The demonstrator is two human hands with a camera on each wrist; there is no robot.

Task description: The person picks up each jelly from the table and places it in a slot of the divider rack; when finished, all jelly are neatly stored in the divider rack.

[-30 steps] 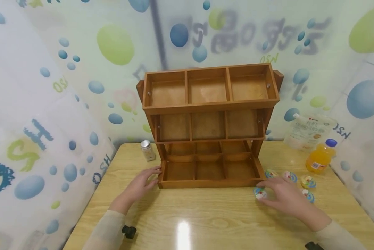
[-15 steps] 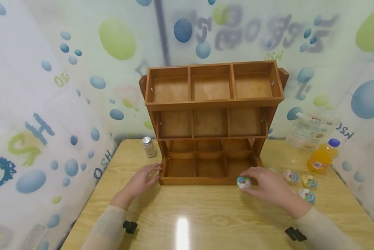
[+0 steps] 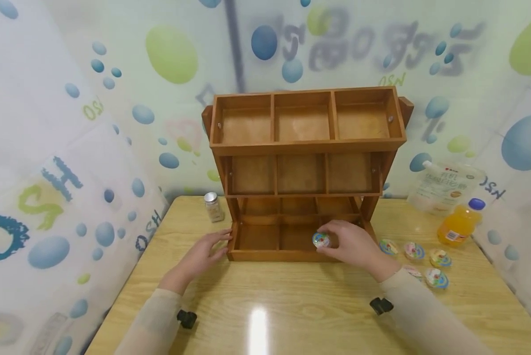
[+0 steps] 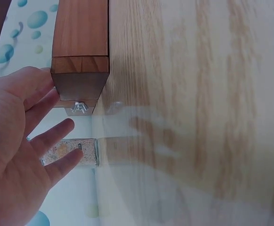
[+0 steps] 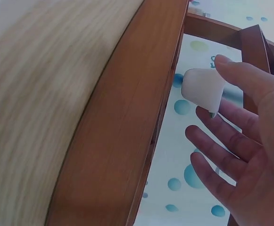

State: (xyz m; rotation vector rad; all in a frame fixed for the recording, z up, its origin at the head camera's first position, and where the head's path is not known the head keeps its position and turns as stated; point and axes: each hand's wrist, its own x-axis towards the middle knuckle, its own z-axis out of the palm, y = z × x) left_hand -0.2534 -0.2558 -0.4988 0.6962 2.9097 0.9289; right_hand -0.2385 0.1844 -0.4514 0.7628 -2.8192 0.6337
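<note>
A brown wooden rack [image 3: 307,149] with three tiers of divided compartments stands on the table. My right hand [image 3: 356,244] pinches a small jelly cup [image 3: 321,240] between thumb and fingers over the front of the bottom tier, by its middle and right compartments. From the right wrist, the cup's white body [image 5: 203,88] shows above the front board, its other fingers spread. At the rack's lower left corner, my left hand [image 3: 198,259] touches the side with its fingertips. The left wrist view shows those fingers extended beside the wooden end [image 4: 80,66].
Several more jelly cups [image 3: 437,278] lie on the table right of the rack. Behind them stand an orange drink bottle [image 3: 458,226] with a blue cap and a white pouch [image 3: 444,187]. A glass jar [image 3: 214,208] with a silver lid stands left of the rack.
My right hand has picked up a jelly cup from beside the rack's right corner and carried it left, over the bottom tier. The left hand stays at the rack's left side.
</note>
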